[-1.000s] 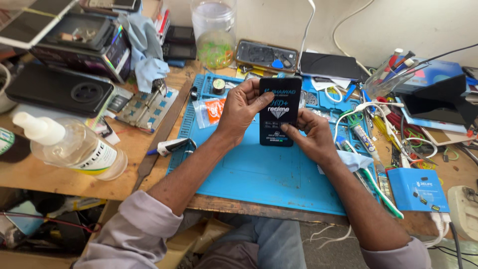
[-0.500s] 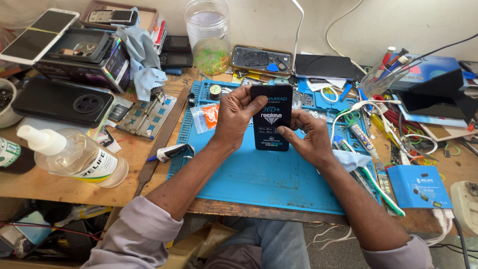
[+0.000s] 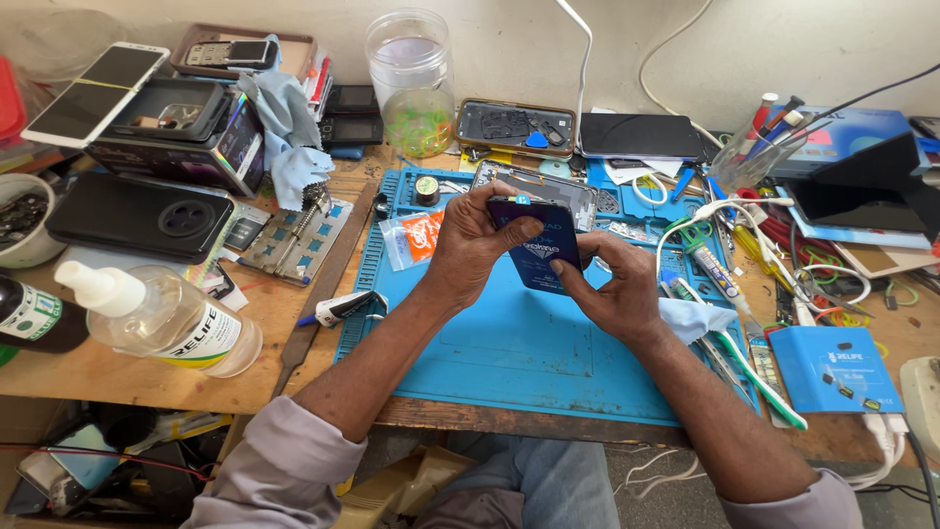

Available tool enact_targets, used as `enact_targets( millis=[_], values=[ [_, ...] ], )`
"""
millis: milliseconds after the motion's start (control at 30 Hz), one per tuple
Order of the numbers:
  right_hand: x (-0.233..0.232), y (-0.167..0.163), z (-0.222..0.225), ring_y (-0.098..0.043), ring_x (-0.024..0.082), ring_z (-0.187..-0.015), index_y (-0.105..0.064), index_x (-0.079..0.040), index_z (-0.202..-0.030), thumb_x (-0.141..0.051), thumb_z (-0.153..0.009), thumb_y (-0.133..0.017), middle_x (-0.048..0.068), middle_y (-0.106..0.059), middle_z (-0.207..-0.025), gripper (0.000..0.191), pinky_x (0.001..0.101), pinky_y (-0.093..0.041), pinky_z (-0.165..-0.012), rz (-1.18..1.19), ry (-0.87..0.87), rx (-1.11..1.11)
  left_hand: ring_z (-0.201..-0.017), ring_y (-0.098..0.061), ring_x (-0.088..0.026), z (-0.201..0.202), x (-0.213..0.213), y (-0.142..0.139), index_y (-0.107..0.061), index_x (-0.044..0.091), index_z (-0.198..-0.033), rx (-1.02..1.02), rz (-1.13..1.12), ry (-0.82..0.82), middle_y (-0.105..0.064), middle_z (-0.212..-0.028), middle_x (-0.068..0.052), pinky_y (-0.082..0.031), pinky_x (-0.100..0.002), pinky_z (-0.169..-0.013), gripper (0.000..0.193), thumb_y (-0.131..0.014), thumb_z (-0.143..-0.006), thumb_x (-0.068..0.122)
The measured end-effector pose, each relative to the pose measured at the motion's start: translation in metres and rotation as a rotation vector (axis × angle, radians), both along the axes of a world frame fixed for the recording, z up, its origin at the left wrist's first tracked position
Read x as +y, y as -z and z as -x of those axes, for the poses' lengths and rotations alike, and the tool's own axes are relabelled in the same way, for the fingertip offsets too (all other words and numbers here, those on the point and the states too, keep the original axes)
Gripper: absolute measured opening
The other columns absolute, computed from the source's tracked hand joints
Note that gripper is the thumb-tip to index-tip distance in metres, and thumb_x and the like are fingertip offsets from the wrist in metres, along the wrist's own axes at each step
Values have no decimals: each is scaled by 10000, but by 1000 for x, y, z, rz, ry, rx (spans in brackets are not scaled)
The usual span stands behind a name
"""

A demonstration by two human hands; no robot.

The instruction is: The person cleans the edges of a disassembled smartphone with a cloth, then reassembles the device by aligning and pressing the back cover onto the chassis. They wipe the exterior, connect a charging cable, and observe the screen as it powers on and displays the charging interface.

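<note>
Above the blue repair mat (image 3: 509,343) on the worktop (image 3: 117,362), I am holding a dark smartphone (image 3: 540,253) upright and tilted slightly, my left hand (image 3: 470,245) gripping its left edge with the thumb lying across the screen. My right hand (image 3: 612,289) is closing on its lower right side, fingertips pressing the glass. Behind the phone, an opened phone frame (image 3: 578,191) is lying on the mat, and a clear pump bottle (image 3: 162,318) is lying on its side well off to my left.
</note>
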State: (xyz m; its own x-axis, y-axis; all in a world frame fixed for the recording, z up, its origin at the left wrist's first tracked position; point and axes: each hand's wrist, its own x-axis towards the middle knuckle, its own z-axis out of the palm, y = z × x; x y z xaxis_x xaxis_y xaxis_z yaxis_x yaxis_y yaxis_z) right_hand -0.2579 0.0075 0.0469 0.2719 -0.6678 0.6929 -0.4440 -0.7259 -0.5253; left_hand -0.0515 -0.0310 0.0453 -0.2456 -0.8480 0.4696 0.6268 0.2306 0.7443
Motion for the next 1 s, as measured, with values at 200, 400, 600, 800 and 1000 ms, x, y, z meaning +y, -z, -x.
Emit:
enact_targets(
  millis=[200,400,600,800,1000],
  values=[
    [2,-5,-3,-695,123,-738,-721,16,-1074,-51,-836,-830,95,-746,-853,270,281,-557,-671,-7,12,5,-950,-692,-100,0,-7,10,-703,53,-1096,90,-51,30,-763,-1032,-57,-585,-269,-884,211,-814,-925,-3],
    [2,-5,-6,-710,110,-704,-727,18,-1046,-54,-862,-805,98,-762,-849,212,256,-555,-612,-83,-25,26,-968,-702,-119,-1,-7,4,-689,58,-1144,139,-113,86,-772,-1061,-75,-588,-281,-902,255,-799,-918,16],
    [0,-3,-3,-735,132,-760,-723,27,-1055,-53,-901,-792,111,-756,-872,186,257,-572,-649,-5,25,7,-1105,-669,-102,0,-6,5,-642,76,-1297,15,-37,103,-722,-1169,-23,-565,-274,-989,443,-811,-888,52],
    [-2,1,-2,-746,155,-776,-724,34,-1054,-56,-899,-800,127,-766,-890,195,285,-584,-688,-30,95,-36,-1089,-680,-109,9,-13,24,-645,52,-1294,-104,-109,77,-740,-1194,-43,-554,-291,-971,348,-766,-974,119],
    [5,-7,-2,-757,187,-876,-662,34,-1296,-119,-864,-836,139,-767,-975,490,317,-592,-797,-55,-21,-12,-1076,-688,-132,10,-16,30,-592,48,-1326,156,-206,165,-727,-1179,-38,-574,-339,-946,318,-693,-1038,136]
  ],
)
